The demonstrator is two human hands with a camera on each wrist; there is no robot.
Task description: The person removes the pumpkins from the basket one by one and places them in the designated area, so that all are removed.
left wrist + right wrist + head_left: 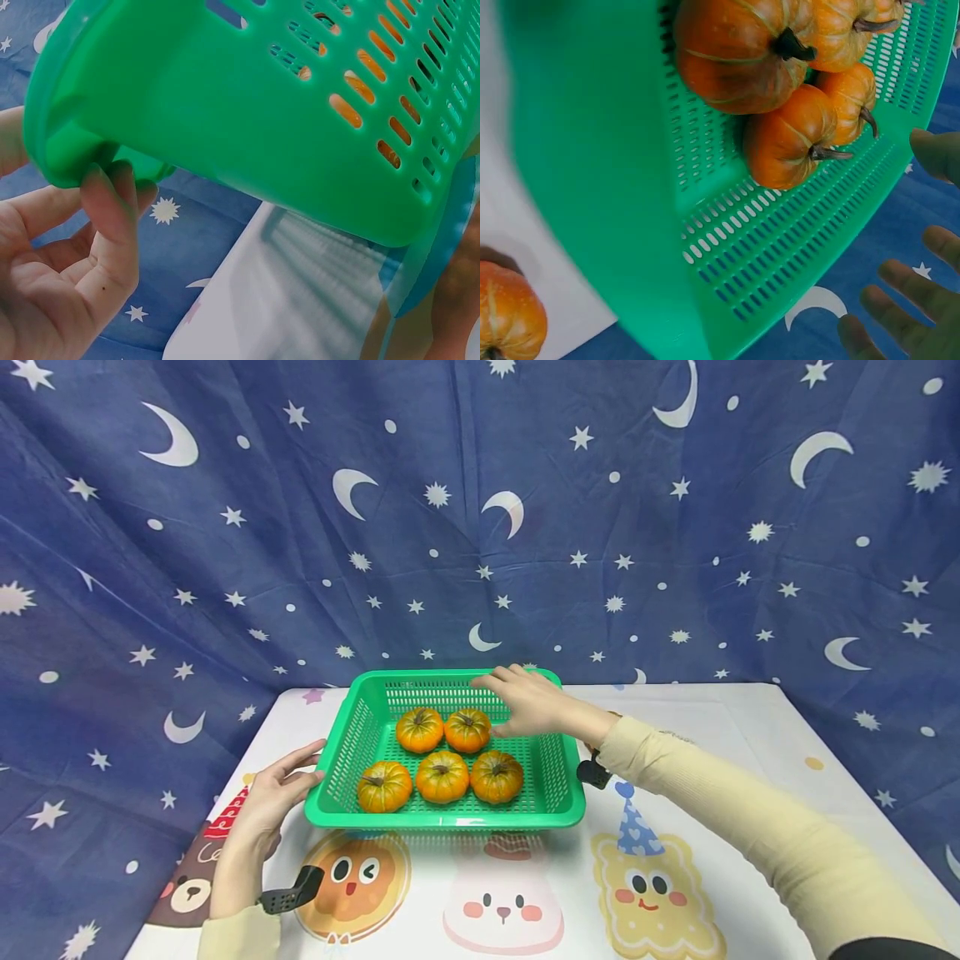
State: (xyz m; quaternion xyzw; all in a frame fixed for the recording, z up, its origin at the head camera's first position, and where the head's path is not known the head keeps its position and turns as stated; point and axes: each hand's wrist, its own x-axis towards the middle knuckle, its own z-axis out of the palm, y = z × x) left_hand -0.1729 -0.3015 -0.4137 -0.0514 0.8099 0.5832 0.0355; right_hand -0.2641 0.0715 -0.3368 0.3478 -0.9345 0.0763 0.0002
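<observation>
A green plastic basket (450, 821) stands on the table with several small orange pumpkins (442, 777) inside, in two rough rows. At its left end my left hand (266, 802) holds the rim; the left wrist view shows fingertips (109, 202) curled under the rim's edge. My right hand (528, 702) hovers over the back right part of the basket, fingers spread and holding nothing. Nearest to it are the back pumpkin (468, 731) and the back rim. Another pumpkin (510, 311) lies outside the basket on the right, mostly hidden by the right forearm in the head view.
A white tablecloth (427, 893) with cartoon figures covers the table. Behind and beside it hangs a dark blue cloth (450, 602) with moons and stars, close to the basket's back rim. Each wrist wears a black camera (296, 891).
</observation>
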